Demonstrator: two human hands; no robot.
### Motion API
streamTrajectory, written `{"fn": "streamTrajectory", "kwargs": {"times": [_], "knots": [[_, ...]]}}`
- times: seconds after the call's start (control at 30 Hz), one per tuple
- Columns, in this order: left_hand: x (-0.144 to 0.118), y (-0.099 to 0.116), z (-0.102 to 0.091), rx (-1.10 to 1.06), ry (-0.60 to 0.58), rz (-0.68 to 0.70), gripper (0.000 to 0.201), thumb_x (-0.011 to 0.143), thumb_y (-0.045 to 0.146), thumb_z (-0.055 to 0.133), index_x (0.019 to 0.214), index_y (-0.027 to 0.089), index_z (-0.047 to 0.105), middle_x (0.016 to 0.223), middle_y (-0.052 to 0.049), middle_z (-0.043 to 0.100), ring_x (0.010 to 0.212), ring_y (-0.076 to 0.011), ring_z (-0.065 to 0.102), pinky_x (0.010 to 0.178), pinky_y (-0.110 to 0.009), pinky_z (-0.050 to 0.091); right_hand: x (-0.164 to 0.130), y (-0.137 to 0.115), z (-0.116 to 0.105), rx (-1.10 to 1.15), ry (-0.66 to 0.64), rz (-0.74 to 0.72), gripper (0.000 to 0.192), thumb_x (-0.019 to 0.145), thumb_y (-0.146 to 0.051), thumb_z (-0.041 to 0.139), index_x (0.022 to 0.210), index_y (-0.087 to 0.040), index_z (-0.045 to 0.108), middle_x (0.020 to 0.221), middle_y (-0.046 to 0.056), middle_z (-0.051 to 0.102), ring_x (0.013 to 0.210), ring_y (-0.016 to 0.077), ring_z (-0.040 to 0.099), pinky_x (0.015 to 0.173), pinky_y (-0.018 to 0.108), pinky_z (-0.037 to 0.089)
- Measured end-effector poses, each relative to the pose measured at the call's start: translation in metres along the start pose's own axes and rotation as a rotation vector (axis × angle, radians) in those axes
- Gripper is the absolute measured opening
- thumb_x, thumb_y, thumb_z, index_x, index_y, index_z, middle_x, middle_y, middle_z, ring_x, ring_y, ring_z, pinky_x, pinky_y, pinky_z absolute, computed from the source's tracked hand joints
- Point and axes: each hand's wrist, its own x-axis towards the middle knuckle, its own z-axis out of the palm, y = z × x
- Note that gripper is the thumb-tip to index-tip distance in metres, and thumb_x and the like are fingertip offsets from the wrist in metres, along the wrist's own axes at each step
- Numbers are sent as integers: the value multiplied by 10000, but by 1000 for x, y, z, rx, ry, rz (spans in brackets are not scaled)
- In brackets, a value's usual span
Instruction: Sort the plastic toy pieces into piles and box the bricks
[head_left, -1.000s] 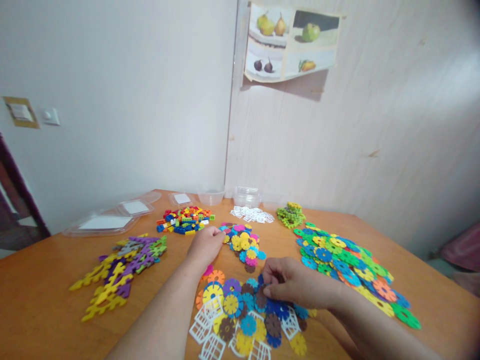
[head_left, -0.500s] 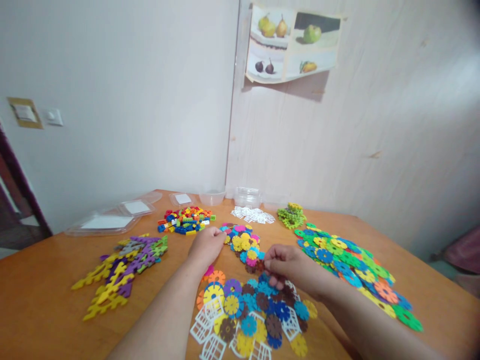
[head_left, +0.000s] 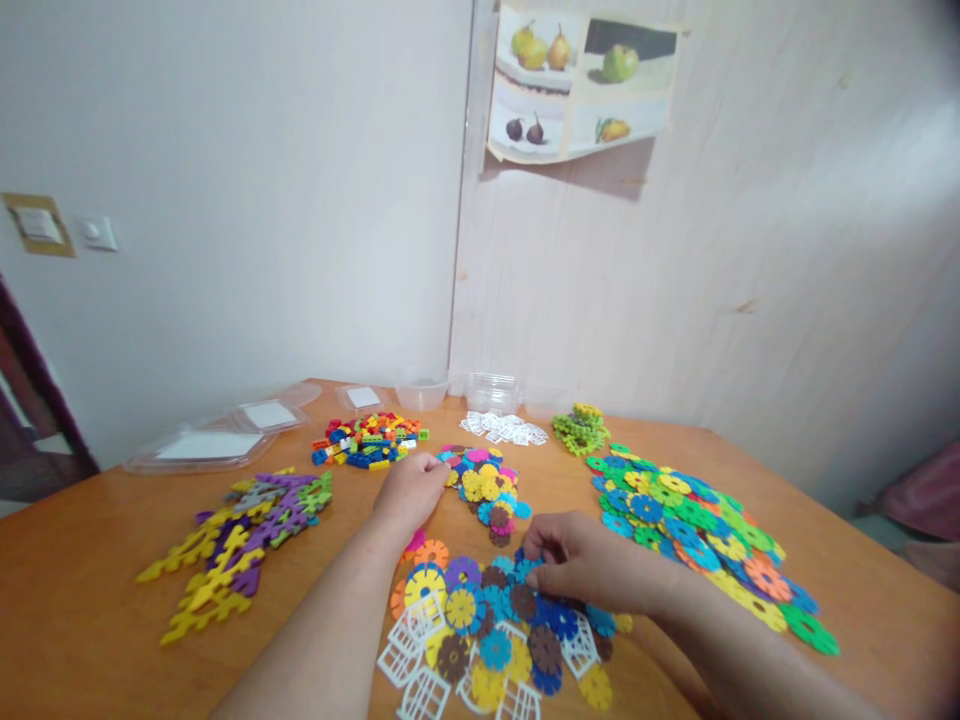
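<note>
My left hand (head_left: 409,494) is closed at the left edge of the farther pile of small notched plastic discs (head_left: 484,485), which is pink, yellow, brown and blue. Its fingertips are pinched, and whatever they hold is hidden. Over the nearer pile, my right hand (head_left: 581,562) is curled, with thumb and fingertips down among blue notched discs (head_left: 497,649). Which piece these fingers touch is partly covered. Brown discs (head_left: 545,649), yellow discs (head_left: 461,608) and white window-shaped frames (head_left: 425,694) lie mixed in this pile.
Purple and yellow interlocking pieces (head_left: 247,545) lie left, with colourful bricks (head_left: 367,440) behind. Larger notched discs (head_left: 697,530) spread at right. Green pieces (head_left: 581,430), white frames (head_left: 504,428), clear containers (head_left: 491,390) and flat lids (head_left: 202,445) sit toward the wall.
My right hand has moved from the near end of the farther pile back down to the nearer pile. My left hand has stayed about where it was.
</note>
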Motion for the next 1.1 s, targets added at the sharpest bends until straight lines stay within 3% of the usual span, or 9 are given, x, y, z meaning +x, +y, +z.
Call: {"fn": "streamTrajectory", "kwargs": {"times": [0.2,0.37,0.43,0.57,0.67,0.8,0.93,1.1], "knots": [[1,-1,0,-4,-12,-15,280,786,425,537,613,208,576,609,1,636,605,-171,576,539,-268,305,4,-2,1,190,1,7,96,784,-255,655,805,-186,591,619,-46,556,542,80,480,472,178,335],[1,-1,0,-4,-10,7,271,785,409,535,624,202,601,615,-7,641,628,-176,589,545,-266,309,15,-10,0,642,153,41,278,796,-308,637,1022,-203,515,744,8,692,597,109,602,552,208,443],[0,0,-1,-4,-7,13,271,784,404,534,624,199,609,613,-11,642,632,-179,592,545,-267,309,16,-9,-3,602,205,30,267,789,-292,636,1013,-202,523,715,-7,674,580,106,588,540,205,433],[0,1,-1,6,-2,1,276,785,411,532,623,201,607,626,-9,648,628,-179,591,543,-268,311,6,2,-9,241,116,45,118,783,-274,644,850,-194,588,606,-42,568,522,99,516,466,198,362],[0,0,0,5,1,18,270,783,405,535,622,203,610,639,-8,654,657,-182,605,552,-267,313,-2,6,-12,62,35,34,138,747,-256,685,834,-196,597,678,-29,606,585,112,545,497,204,384],[1,-1,0,5,-5,6,265,781,403,535,619,204,600,629,-2,654,638,-179,598,554,-270,313,-5,4,-12,-100,26,40,195,692,-235,729,839,-202,605,706,-36,612,628,115,546,510,198,356],[1,-2,0,5,-2,-8,264,785,408,531,627,208,601,611,4,645,627,-177,596,552,-269,314,-3,5,-11,-50,20,24,193,687,-206,721,815,-201,575,674,-51,584,609,101,531,508,189,348],[1,-1,0,2,-2,8,267,786,400,529,614,208,598,610,-2,646,634,-180,599,555,-270,319,5,8,-10,262,-12,17,157,767,-268,686,794,-197,549,593,-58,549,508,80,476,461,187,340]]}}
